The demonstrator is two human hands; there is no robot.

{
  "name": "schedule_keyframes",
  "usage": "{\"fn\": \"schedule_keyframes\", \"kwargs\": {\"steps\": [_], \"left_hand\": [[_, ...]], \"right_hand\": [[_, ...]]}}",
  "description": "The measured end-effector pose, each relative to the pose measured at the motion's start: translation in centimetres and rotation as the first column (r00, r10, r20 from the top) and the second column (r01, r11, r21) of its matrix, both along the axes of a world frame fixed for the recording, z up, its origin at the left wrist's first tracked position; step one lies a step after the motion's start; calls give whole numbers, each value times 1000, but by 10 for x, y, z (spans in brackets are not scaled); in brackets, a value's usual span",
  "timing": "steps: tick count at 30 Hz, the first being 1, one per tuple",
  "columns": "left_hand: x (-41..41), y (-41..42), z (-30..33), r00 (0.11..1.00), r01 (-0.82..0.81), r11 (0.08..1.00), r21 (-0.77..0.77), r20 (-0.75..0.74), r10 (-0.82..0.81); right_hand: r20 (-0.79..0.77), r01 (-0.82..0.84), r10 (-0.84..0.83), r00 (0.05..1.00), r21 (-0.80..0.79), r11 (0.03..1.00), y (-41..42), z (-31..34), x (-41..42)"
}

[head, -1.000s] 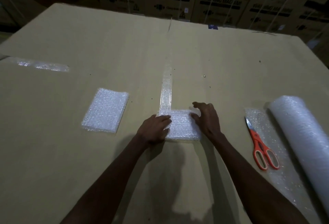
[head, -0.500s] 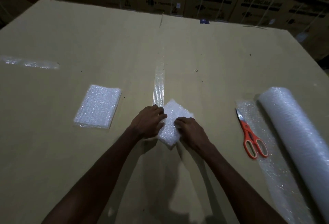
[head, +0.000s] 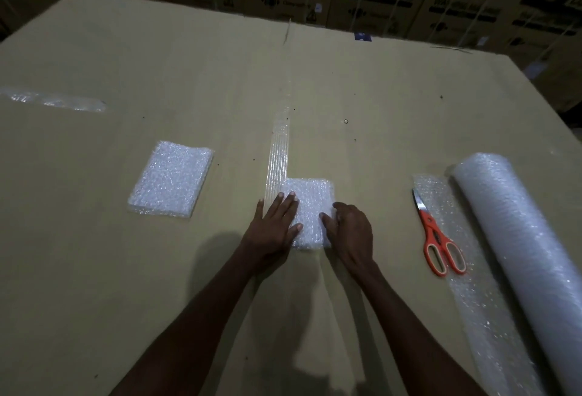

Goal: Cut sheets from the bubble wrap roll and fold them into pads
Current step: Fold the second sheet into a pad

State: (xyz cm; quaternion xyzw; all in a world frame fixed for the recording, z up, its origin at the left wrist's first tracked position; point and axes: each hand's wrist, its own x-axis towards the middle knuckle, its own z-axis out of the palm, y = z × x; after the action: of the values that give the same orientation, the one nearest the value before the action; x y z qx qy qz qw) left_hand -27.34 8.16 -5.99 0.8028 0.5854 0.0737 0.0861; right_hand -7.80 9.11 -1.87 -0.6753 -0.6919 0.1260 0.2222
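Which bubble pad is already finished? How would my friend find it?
Start at the big cardboard table and look left of the shiny tape strip. The finished pad lies there alone; the other pad has both hands on it.

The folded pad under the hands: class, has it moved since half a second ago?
Yes. The pad has turned from cornerwise to square beside the tape strip.

left hand (head: 277, 225) lies flat with fingers (head: 288, 203) straight, right hand (head: 349, 231) beside it, fingers loosely curled.
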Motion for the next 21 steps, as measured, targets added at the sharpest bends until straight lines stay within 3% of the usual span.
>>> {"fn": "schedule_keyframes", "kwargs": {"steps": [5,9,11,13,15,17,19,21], "left_hand": [[6,-6,-7,999,-43,999,18,-14,43],[7,-4,-1,999,-50,998,-50,7,50],[8,-8,7,989,-125,990,-59,77,129],[11,-16,23,924,-251,966,-69,280,260],[15,-21,38,712,-394,904,-167,566,415],[16,-26,58,358,-377,858,-348,800,482],[11,-32,78,77,-222,850,-478,860,504],[5,-39,97,-36,-89,851,-517,856,516]], "right_hand": [[-224,97,-118,967,-102,990,1,0,-18],[-522,92,-205,828,-234,968,8,21,-26],[-646,17,-187,740,-260,966,10,32,-24],[-731,-55,-146,666,-244,968,9,46,-21],[-824,-141,-98,558,-211,967,6,62,-17],[-907,-233,-65,417,-176,957,1,78,-15],[-965,-321,-69,253,-152,935,-2,89,-13],[-985,-402,-136,110,-169,900,-4,94,-10]]}}
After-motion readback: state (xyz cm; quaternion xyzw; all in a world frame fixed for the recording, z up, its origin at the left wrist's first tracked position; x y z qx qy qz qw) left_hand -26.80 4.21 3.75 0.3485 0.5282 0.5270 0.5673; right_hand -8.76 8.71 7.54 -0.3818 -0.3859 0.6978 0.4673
